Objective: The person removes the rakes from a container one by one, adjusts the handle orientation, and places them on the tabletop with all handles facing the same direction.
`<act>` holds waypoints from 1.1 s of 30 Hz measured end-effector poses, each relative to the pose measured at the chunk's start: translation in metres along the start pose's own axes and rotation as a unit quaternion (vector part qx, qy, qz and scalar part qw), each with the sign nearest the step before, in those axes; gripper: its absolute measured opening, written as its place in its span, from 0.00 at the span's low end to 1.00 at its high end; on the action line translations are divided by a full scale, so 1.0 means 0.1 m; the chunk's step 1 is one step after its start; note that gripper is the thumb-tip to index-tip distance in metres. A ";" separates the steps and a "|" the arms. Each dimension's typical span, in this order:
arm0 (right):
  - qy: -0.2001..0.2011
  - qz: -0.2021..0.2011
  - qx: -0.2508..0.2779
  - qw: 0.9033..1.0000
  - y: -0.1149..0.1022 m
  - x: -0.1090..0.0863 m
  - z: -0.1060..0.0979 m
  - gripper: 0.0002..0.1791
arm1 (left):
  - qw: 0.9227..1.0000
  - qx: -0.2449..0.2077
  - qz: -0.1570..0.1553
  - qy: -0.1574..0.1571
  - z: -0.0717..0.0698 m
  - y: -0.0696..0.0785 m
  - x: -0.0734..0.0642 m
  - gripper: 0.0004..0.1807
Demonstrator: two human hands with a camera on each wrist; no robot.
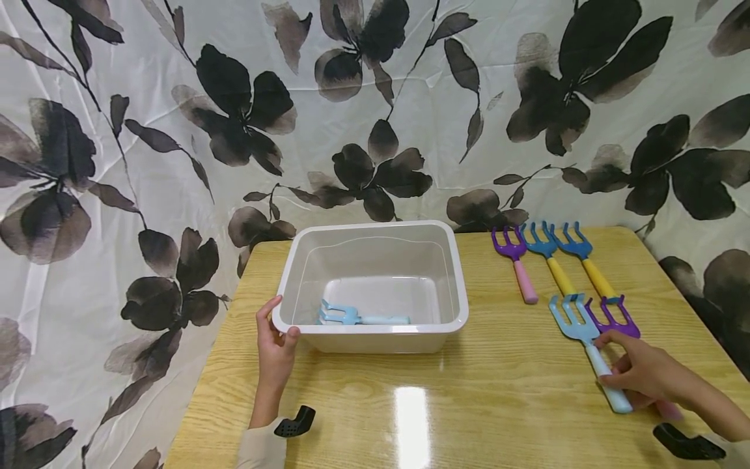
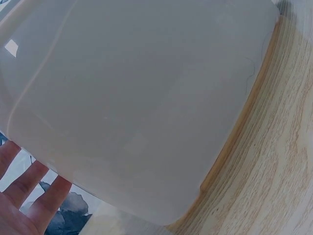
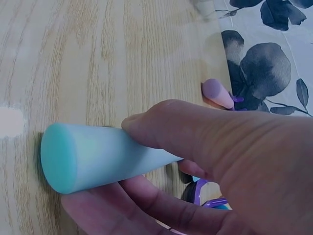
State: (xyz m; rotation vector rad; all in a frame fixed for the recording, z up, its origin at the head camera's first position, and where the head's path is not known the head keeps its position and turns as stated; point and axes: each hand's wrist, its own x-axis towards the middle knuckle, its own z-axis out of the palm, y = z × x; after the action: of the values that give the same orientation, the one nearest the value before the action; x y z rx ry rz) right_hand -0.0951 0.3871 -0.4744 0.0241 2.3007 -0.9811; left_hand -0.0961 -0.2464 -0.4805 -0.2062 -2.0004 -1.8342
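Note:
My left hand [image 1: 275, 358] grips the front left corner of a white plastic basin [image 1: 375, 330], thumb near the rim; in the left wrist view its fingers [image 2: 49, 200] lie at the basin's edge. Inside the basin lies a light blue hand rake [image 1: 350, 317]. On the right of the table, my right hand [image 1: 653, 371] pinches the pale handle of another light blue hand rake [image 1: 577, 322]. The right wrist view shows thumb and fingers on either side of that handle [image 3: 98, 156]. Beside it is a purple hand rake [image 1: 621, 326], its pink handle mostly hidden by the hand.
Behind the right hand lie a purple hand rake with a pink handle [image 1: 524, 283] and two blue ones with yellow handles, one left [image 1: 559, 275] and one right [image 1: 599, 278]. A floral cloth [image 1: 445, 130] hangs behind the wooden table [image 1: 492, 391].

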 end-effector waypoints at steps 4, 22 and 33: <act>-0.002 0.000 0.006 1.000 -0.02 0.00 -0.01 0.35 | 1.000 0.002 0.003 0.002 0.00 -0.01 0.00 0.34; 0.019 -0.106 -0.103 0.989 -0.56 0.03 -0.54 0.39 | 1.000 0.007 -0.007 -0.001 -0.02 -0.01 0.01 0.34; 0.124 -0.212 -0.205 0.947 -1.37 0.11 -0.90 0.37 | 1.000 0.017 -0.003 -0.003 -0.04 0.00 0.01 0.34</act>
State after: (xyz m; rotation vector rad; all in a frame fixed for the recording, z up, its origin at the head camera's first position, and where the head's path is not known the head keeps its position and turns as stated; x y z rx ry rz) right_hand -0.1870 0.3451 -0.3447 -0.5713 2.7718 -0.7022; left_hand -0.0961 -0.2505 -0.4805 -0.1969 -2.0370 -1.8031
